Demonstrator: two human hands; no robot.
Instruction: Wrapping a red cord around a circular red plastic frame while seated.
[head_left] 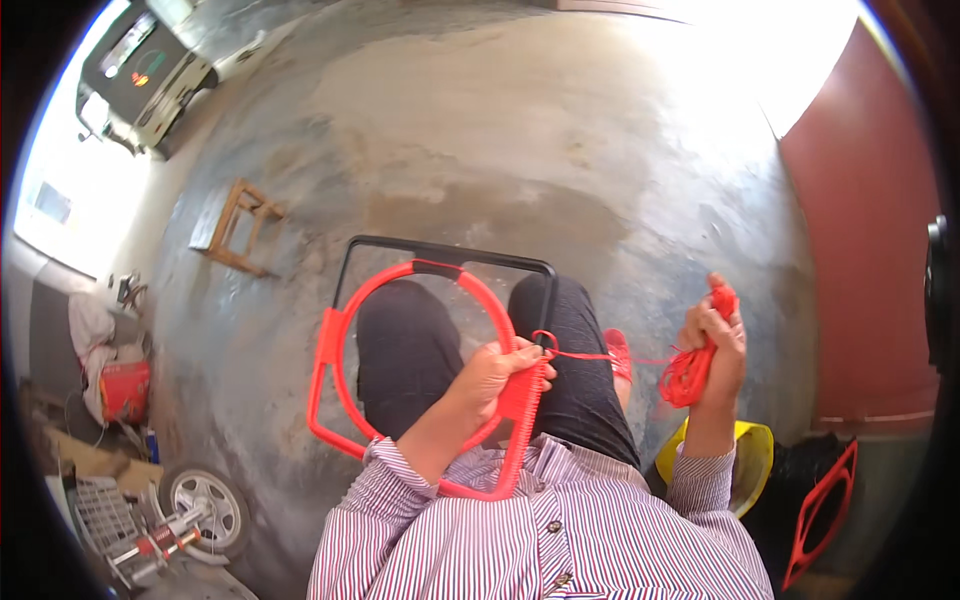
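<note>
Across my lap rests a rectangular frame with a round ring inside it [327, 335]. Red cord or red covering runs over the ring and the lower part, while the upper bar is bare black. My left hand [485, 380] is closed around the frame's right side, where red cord lies in tight turns. Out to the right, my right hand [718, 335] grips a bundle of red cord [684, 378]. A single strand stretches between the bundle and a small loop at the frame's right bar, just above my left fingers.
A wooden stool [240, 228] stands on the concrete floor [450, 130] at left. A wheel [204, 508] lies lower left, near a red box [124, 390]. By my right arm are a yellow bucket [752, 465] and another red frame [822, 510]. A vehicle [145, 75] is parked far left.
</note>
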